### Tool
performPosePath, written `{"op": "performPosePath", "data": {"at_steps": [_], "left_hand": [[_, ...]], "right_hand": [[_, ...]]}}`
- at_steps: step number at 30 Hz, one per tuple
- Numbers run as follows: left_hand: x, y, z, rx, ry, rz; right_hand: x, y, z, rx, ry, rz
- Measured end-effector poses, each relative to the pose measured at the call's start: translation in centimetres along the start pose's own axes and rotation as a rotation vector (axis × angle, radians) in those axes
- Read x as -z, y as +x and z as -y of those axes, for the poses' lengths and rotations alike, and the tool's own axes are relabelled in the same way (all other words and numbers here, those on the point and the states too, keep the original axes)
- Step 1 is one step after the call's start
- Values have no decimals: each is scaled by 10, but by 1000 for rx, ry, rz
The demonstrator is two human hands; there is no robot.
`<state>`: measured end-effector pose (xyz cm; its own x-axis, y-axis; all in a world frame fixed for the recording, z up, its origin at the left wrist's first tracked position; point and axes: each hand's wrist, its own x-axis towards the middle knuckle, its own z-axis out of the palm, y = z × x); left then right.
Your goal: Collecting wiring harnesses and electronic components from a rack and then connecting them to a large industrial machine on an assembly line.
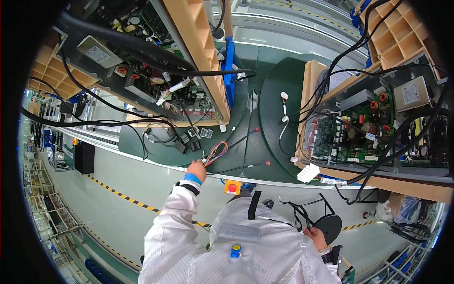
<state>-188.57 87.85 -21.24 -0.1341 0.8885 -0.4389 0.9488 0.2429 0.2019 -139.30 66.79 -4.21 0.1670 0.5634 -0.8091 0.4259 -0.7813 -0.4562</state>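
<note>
My left hand (197, 170) is at the front edge of the green worktable, its fingers closed on the end of a multicoloured wire harness (216, 152). From that harness a black sleeved length runs to a small red end. A second black cable (236, 168), also red-tipped, lies just to the right of the hand. Lower down, at my right side, my right hand (316, 237) is closed around a bundle of black cables (300, 211), whose small connectors hang out to the left. Its fingers are partly hidden.
Open housings with circuit boards stand at left (156, 71) and right (364, 128) on round green turntables (279, 80). A large white connector (308, 173) overhangs the front edge. Thick black cables arch overhead. A red button on a yellow box (231, 187) and a round black stool (328, 228) are near me.
</note>
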Motion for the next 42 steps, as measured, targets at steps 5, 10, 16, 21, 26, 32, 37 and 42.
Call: {"op": "performPosePath", "data": {"at_steps": [5, 10, 16, 21, 26, 32, 37, 42], "left_hand": [[12, 5, -16, -78, -1, -38], [50, -9, -63, -164, 124, -75], [21, -2, -98, -317, 91, -101], [10, -2, -113, -362, 58, -223], [6, -11, -115, -382, 111, -18], [7, -2, -115, -415, 130, -3], [-15, 12, -104, -419, 88, -104], [-30, 17, -99, -435, 108, -217]], "right_hand": [[-3, 2, -2, 11, 13, 5], [2, 6, -6, 31, -110, -1], [-4, 8, -1, -11, -40, 15], [-3, 3, 16, -16, -66, -6], [-6, 3, 6, 0, -1, -20], [-8, 2, 10, -45, 12, -21], [-7, 3, 13, -81, -61, -26], [-8, 6, -1, -77, -80, -36]]}}
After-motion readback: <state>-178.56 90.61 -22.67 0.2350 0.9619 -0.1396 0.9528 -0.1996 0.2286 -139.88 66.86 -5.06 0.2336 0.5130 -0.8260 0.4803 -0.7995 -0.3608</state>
